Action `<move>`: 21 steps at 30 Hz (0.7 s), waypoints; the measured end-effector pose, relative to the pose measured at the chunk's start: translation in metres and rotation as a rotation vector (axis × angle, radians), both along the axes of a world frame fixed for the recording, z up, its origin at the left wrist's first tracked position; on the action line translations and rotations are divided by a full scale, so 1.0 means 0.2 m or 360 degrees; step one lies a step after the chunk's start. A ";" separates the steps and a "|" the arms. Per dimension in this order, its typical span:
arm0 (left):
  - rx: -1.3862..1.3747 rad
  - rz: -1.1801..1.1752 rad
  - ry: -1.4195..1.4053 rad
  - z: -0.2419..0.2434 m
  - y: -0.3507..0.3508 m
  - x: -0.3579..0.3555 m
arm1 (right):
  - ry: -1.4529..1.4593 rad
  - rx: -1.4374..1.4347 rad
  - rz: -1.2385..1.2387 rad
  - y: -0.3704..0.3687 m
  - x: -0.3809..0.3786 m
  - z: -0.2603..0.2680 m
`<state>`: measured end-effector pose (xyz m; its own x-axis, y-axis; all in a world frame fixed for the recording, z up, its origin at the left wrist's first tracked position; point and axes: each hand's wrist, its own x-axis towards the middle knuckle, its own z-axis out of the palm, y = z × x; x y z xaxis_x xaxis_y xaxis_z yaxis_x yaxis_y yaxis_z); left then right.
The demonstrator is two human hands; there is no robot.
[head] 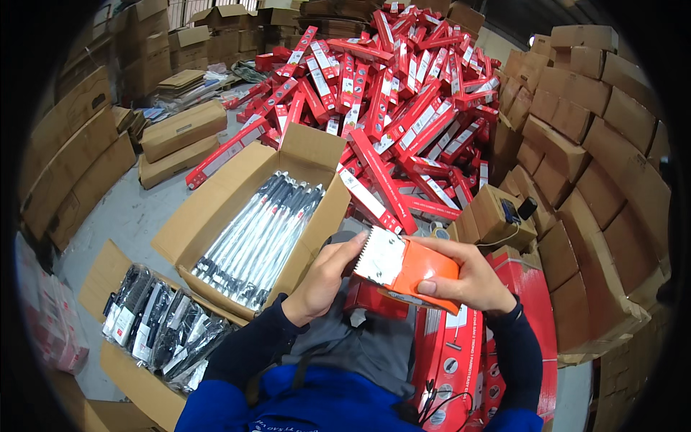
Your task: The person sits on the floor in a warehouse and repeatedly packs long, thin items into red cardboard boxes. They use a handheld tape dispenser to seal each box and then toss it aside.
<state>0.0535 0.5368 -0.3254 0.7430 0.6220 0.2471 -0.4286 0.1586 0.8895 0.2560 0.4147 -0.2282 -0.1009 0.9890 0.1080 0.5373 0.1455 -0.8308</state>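
My right hand point(471, 274) grips an orange handheld tape dispenser point(429, 266) by its body, thumb across the near side. The dispenser's toothed metal plate point(382, 256) points left. At that end, my left hand point(325, 279) has its thumb against the plate's edge, its fingertips partly hidden behind. Below the dispenser, a red box point(376, 298) sits between my legs, partly covered. To the left stands an open cardboard carton point(227, 176) with several plastic-wrapped, silvery poles point(259, 237) with black ends lying side by side.
A second open carton point(137, 380) at lower left holds black parts in clear bags point(167, 329). Red printed boxes point(378, 102) form a large heap ahead. More red boxes point(456, 356) stand by my right leg. Stacked brown cartons point(588, 146) wall the right side.
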 end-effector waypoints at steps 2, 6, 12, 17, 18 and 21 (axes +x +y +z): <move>0.0039 0.0081 0.0015 -0.05 0.01 -0.01 | 0.0006 -0.0138 -0.0028 0.01 0.00 0.04; 0.0523 0.0283 0.0359 -0.21 0.09 -0.06 | -0.0302 -0.0352 0.0030 -0.04 0.07 0.10; 0.0697 0.0621 0.0536 -0.62 -0.02 0.01 | -0.0412 -0.0443 -0.0052 -0.13 0.20 0.01; 0.0076 0.0467 0.0556 -0.64 0.05 0.10 | -0.0360 -0.0602 -0.0148 -0.12 0.26 0.00; 0.0091 0.0437 0.0183 -0.59 0.07 0.14 | -0.0335 -0.0584 -0.0137 -0.12 0.27 -0.01; 0.0320 -0.0169 0.0091 -0.40 0.12 0.22 | -0.0254 -0.0619 -0.0102 -0.15 0.33 -0.07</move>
<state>0.0974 0.5600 -0.4058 0.8179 0.4823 0.3137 -0.3668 0.0171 0.9301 0.3226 0.3845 -0.2414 -0.0233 0.9578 -0.2866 0.6615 -0.2002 -0.7227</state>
